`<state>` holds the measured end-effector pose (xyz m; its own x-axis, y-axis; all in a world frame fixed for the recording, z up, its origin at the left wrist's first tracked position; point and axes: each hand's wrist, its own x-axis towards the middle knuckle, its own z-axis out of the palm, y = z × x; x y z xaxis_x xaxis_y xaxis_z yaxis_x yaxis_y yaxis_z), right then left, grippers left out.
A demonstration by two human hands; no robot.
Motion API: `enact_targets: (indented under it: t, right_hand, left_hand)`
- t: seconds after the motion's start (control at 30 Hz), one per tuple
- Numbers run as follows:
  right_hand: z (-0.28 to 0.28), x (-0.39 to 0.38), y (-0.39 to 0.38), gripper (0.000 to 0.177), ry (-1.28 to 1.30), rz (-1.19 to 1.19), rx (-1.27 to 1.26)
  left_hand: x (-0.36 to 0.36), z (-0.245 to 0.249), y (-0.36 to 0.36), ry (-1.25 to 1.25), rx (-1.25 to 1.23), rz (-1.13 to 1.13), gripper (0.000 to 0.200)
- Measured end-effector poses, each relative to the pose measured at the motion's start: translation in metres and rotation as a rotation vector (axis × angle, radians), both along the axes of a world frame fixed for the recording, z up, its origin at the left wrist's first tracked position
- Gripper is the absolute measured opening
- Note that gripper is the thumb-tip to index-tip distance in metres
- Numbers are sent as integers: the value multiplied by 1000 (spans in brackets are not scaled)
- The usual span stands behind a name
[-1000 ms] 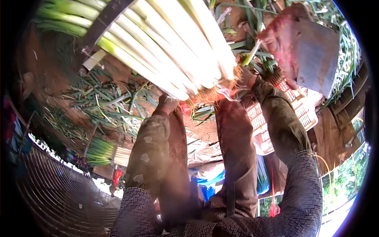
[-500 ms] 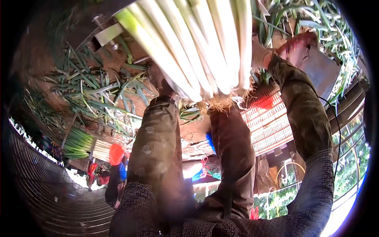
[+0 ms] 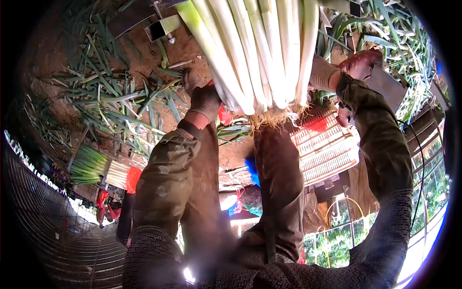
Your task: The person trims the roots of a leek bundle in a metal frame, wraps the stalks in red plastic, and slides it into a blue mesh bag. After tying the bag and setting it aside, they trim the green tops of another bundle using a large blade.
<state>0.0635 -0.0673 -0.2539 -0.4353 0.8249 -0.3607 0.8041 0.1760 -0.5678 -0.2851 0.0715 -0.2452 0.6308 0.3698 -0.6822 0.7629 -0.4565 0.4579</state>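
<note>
A thick bundle of leeks (image 3: 260, 53) fills the upper middle of the view, white stalks side by side and stringy roots (image 3: 274, 118) towards me. My left hand (image 3: 204, 100), in a work glove, is curled at the bundle's lower left edge. A bit of red shows at its fingers, and a red patch (image 3: 224, 116) lies just beside it; what the hand grips is hidden. On the right side of the stalks, my right hand (image 3: 321, 73) is gloved too and closes against the bundle, its fingers mostly hidden behind it.
A metal bracket (image 3: 166, 26) stands left of the stalks. Cut green leaves (image 3: 120, 98) litter the ground on both sides. A ridged crate (image 3: 327, 149) lies beyond my legs. Another leek bundle (image 3: 89, 164) rests at the left, near a person's dark sleeve (image 3: 125, 219).
My left hand has come into fuller view at the bundle's left edge, with that forearm swung outward from the leg. The bundle sits slightly further right and higher in view.
</note>
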Motion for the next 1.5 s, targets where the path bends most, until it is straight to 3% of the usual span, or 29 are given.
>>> enact_targets:
  t: [0.13, 0.23, 0.27, 0.37, 0.4, 0.53, 0.67, 0.7, 0.8, 0.9, 1.03, 1.17, 1.2, 1.3, 1.5]
  right_hand:
    - [-2, 5, -11, 44, -39, 79, -162]
    - [8, 5, -32, 36, -125, 261, -133]
    - [11, 4, -33, 36, -72, 264, -125]
    - [34, -1, -26, 41, -24, 206, -257]
    - [33, -1, -27, 41, -35, 192, -283]
    - [26, 0, -37, 44, 117, 67, -247]
    - [26, 1, -35, 47, 65, 145, -343]
    - [25, 1, -36, 49, 48, 177, -364]
    - [26, -1, -45, 48, 159, 81, -335]
    - [32, -3, -49, 48, 261, -65, -265]
    - [48, -8, -53, 47, 306, -249, -241]
    - [48, -23, -62, 37, 293, -361, -162]
    - [48, -26, -64, 33, 334, -395, -128]
    - [49, -37, -70, 31, 401, -543, -94]
    - [56, -51, -71, 29, 270, -629, -26]
  left_hand:
    - [-18, 18, 2, 116, -187, -153, 25]
    - [-37, 44, -17, -153, -45, -140, 26]
    - [-35, 50, -22, -94, -76, -193, 39]
    - [-13, 75, -23, 8, -98, -186, 52]
    - [-7, 77, -25, -75, -37, -150, 59]
    - [15, 84, -30, 173, -103, -52, 62]
    - [19, 82, -34, 145, -123, -44, 50]
    - [18, 78, -39, 85, -62, -24, 55]
    - [25, 70, -61, 41, 48, 73, 71]
    - [26, 62, -65, 49, 117, 167, 75]
    - [11, 54, -63, 95, -38, 295, 77]
    - [27, 78, -52, 304, -116, 331, 56]
    - [26, 76, -53, 217, -114, 386, 60]
    - [23, 74, -55, 272, -134, 478, 56]
    - [19, 64, -62, 154, -284, 797, 56]
